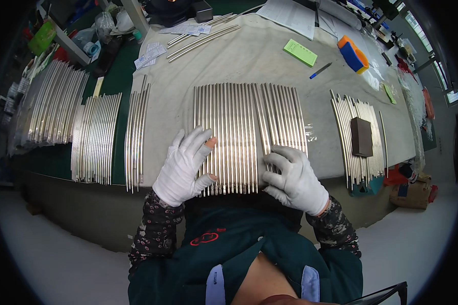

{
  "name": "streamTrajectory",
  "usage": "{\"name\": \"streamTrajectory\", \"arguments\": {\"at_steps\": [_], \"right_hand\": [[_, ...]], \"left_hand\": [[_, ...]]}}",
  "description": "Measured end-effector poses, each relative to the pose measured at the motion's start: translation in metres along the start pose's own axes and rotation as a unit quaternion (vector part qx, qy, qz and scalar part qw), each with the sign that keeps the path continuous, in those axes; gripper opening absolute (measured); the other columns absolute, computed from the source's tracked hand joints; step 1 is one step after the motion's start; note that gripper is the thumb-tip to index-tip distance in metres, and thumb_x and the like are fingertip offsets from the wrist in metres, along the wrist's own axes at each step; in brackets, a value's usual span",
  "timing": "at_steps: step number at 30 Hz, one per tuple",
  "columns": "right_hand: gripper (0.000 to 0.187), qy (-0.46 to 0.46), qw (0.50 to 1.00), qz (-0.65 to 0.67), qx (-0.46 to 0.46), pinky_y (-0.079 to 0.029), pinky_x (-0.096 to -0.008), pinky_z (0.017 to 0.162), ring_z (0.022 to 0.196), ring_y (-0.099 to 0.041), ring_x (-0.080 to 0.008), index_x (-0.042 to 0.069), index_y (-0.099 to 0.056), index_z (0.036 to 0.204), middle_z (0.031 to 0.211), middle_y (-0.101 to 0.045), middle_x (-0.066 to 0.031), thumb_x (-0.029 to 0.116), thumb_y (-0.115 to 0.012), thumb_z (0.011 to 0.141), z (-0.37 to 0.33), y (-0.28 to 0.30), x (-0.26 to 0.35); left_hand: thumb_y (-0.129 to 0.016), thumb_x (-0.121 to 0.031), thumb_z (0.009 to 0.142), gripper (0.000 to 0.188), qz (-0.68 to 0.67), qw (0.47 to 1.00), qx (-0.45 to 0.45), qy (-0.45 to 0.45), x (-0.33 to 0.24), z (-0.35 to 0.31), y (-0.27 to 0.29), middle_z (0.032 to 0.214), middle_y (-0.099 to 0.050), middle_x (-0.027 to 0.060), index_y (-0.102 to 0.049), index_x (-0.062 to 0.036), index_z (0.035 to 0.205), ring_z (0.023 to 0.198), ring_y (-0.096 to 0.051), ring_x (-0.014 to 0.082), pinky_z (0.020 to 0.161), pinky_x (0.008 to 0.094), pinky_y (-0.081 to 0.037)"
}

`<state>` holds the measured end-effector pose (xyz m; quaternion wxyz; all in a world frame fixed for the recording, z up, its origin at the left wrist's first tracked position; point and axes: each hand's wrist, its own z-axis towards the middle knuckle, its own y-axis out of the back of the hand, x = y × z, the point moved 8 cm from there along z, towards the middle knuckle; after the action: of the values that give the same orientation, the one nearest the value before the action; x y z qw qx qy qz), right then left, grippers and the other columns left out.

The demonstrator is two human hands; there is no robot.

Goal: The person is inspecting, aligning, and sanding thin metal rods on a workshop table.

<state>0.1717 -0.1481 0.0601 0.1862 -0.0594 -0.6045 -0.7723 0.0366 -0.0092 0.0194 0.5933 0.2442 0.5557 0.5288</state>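
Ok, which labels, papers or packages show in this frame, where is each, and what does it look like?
Green pad: far centre-right of the table, a slanted rectangle with small dark print.
White slips: far left table edge, small printed pieces, overlapping.
White sheets: far edge, large, printed with lines.
Clear plastic bags: left bench, crumpled.
Brown paper bag: floor at right, creased.
No screens show.

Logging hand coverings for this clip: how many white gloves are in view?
2. One on the left hand and one on the right hand, both resting on the central row of metal rods.
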Motion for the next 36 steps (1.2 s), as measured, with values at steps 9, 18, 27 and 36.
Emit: {"name": "streamTrajectory", "arguments": {"at_steps": [9,18,27,36], "right_hand": [[0.041,0.004,1.0,-0.005,0.019,-0.04,-0.0463,0.096,0.114,-0.051,-0.0309,0.01,-0.06,0.106,0.111,-0.056,-0.0085,0.022,-0.074,0.069,0.008,-0.007,0.008],[0.033,0.021,0.999,-0.017,0.039,-0.04,-0.0449,0.095,0.112,-0.052,-0.0316,0.009,-0.06,0.1,0.109,-0.055,-0.0106,0.021,-0.071,0.071,0.021,-0.009,0.021],[0.033,0.018,0.999,0.008,0.027,-0.04,-0.0445,0.095,0.111,-0.052,-0.031,0.009,-0.06,0.099,0.108,-0.055,-0.011,0.021,-0.071,0.071,0.03,-0.011,0.027],[0.039,0.025,0.998,0.024,0.055,-0.038,-0.0461,0.099,0.115,-0.051,-0.0305,0.01,-0.06,0.103,0.11,-0.054,-0.0104,0.022,-0.074,0.069,0.037,-0.023,0.029]], "left_hand": [[-0.035,-0.065,0.092,0.077,-0.006,1.0,-0.012,-0.006,-0.001,0.0,0.002,0.141,-0.042,0.0178,-0.036,-0.008,0.143,0.133,-0.037,0.0375,0.111,0.0557,-0.024],[-0.04,-0.065,0.09,0.077,-0.038,0.999,-0.031,0.001,0.0,0.0,0.004,0.137,-0.045,0.0183,-0.043,-0.005,0.137,0.131,-0.039,0.0366,0.11,0.0557,-0.023],[-0.039,-0.062,0.093,0.073,-0.086,0.993,-0.076,-0.007,0.005,-0.002,0.013,0.137,-0.045,0.0188,-0.042,-0.0032,0.137,0.13,-0.04,0.0363,0.109,0.052,-0.028],[-0.038,-0.058,0.095,0.072,-0.19,0.973,-0.132,-0.008,0.015,-0.005,0.019,0.134,-0.047,0.0231,-0.04,-0.0029,0.141,0.125,-0.046,0.0394,0.106,0.0453,-0.035]]}}
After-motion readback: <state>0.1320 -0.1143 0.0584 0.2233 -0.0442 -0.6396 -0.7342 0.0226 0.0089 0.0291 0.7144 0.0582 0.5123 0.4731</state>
